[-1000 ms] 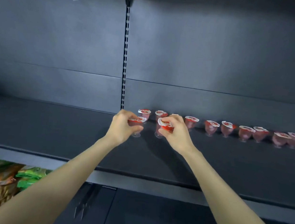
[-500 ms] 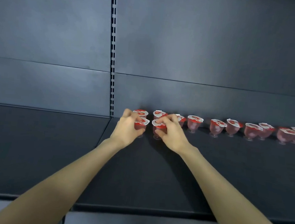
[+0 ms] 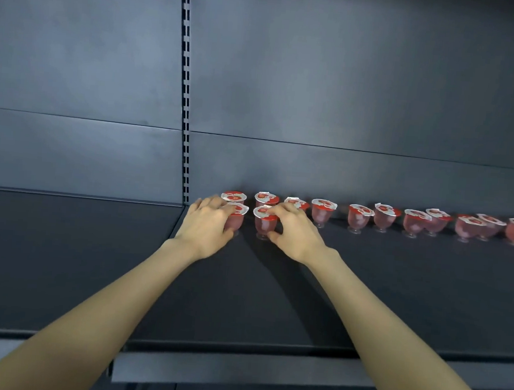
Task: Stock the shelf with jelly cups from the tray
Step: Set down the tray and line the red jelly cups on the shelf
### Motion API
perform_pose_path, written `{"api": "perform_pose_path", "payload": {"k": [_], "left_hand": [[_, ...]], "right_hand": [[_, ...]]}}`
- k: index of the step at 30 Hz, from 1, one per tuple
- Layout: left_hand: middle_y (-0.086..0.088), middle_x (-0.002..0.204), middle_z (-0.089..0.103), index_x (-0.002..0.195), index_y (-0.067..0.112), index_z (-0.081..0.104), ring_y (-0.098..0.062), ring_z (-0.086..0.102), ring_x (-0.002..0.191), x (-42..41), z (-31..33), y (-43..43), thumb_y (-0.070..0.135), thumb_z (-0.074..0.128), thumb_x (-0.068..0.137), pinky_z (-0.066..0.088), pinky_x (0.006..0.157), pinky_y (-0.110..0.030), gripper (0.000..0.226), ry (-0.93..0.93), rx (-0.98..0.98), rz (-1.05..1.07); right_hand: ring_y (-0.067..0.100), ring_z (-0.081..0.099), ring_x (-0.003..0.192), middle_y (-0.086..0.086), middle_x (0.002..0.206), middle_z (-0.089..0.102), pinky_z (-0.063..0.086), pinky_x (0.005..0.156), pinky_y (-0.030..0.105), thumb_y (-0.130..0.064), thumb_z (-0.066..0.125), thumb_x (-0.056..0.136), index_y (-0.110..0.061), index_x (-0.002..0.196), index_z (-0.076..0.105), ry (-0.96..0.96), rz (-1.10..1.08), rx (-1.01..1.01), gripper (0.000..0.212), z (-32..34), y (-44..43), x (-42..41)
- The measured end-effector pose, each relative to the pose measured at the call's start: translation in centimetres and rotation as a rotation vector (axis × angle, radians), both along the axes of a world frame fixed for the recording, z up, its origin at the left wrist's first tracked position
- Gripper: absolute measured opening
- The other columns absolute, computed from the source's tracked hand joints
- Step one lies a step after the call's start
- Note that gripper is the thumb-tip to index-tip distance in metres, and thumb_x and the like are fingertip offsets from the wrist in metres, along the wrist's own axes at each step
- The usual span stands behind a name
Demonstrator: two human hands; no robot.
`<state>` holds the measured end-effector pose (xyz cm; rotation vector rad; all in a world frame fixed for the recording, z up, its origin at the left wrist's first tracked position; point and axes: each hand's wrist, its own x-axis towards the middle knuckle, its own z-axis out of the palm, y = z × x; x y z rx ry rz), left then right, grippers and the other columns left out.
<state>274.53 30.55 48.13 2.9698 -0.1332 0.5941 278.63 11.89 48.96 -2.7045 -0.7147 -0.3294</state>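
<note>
left hand (image 3: pixel 206 225): grips left cup (image 3: pixel 235 221), upright on shelf (image 3: pixel 90 261)
right hand (image 3: pixel 296 232): pinches right cup (image 3: pixel 264 224), 3 o'clock of left cup

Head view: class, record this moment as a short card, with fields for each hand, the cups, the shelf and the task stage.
left hand: grips left front cup, clear plastic, pink jelly, red-and-white foil lid
right hand: pinches right front cup, same kind, fingers on lid, thumb near base
back row: same cups, upright, along the back wall, running rightward
shelf: dark grey metal; both front cups seem to stand on it
tray: not in view
stage: front row of two cups, before the back row's left end
</note>
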Motion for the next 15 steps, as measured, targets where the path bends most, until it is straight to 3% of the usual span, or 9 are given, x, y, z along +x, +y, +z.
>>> {"api": "perform_pose_path", "payload": {"k": [3,6,15], "left_hand": [[-0.005,0.136,0.045,0.128,0.018,0.051,-0.025,0.037,0.128,-1.7,0.4,-0.5,0.031,0.052,0.092,0.027,0.107,-0.037,0.039,-0.009,0.024,-0.010],[-0.004,0.132,0.047,0.120,0.018,0.055,-0.025,0.038,0.124,-3.7,0.9,-1.8,0.029,0.052,0.091,0.034,0.099,-0.036,0.031,-0.033,0.020,-0.025],[-0.006,0.135,0.046,0.131,0.018,0.050,-0.027,0.037,0.130,-10.8,3.3,-10.6,0.033,0.054,0.091,0.028,0.103,-0.036,0.043,-0.158,0.019,-0.051]], "right_hand": [[0.028,0.031,0.136,0.007,0.148,0.034,0.036,0.104,0.041,-0.019,0.060,0.090,-0.014,0.135,0.046,0.008,-0.025,-0.044,0.047,0.4,-1.1,-1.2],[0.026,0.032,0.133,0.004,0.147,0.033,0.039,0.103,0.042,-0.022,0.059,0.091,-0.015,0.132,0.049,-0.005,-0.028,-0.021,0.043,0.7,-2.7,-2.7],[0.024,0.033,0.131,0.002,0.142,0.039,0.037,0.104,0.037,-0.022,0.056,0.093,-0.015,0.135,0.047,-0.103,0.016,0.055,0.043,2.7,-11.9,-9.4]]}}
